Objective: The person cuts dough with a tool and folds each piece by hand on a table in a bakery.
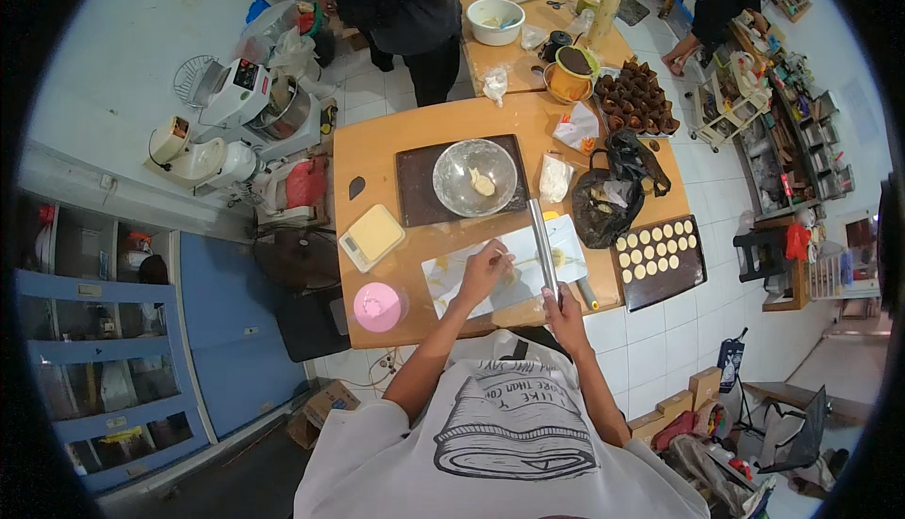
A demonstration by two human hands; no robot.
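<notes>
So the long silver metal cylinder (544, 247) was being grasped near its lower end by the right grip (564, 319), fingers wrapped round it; it was angled over the right part of a white rectangular sheet with yellowish smears (451, 279), its far end pointed up toward the bowl side; whether the sheet was actually touched by it couldn't be told from this angle. The left grip (486, 272) was held over the middle of that sheet with fingers curled; can't tell if anything was pinched in there, tbh. A small pale yellow round of dough (558, 258) was seen on the sheet, just right of the cylinder.

Past the sheet, a round see-through bowl (451, 180) with a pale lump of dough (483, 182) inside was set on a dark brown rectangular tray (415, 189); left of the sheet, a cream-coloured square kitchen scale (375, 234) and a round pink plastic container (380, 307) were placed on the light wooden surface (363, 165); at the right edge, rows of flat pale rounds (657, 236) were laid out on a dark flat baking tray (674, 283).
</notes>
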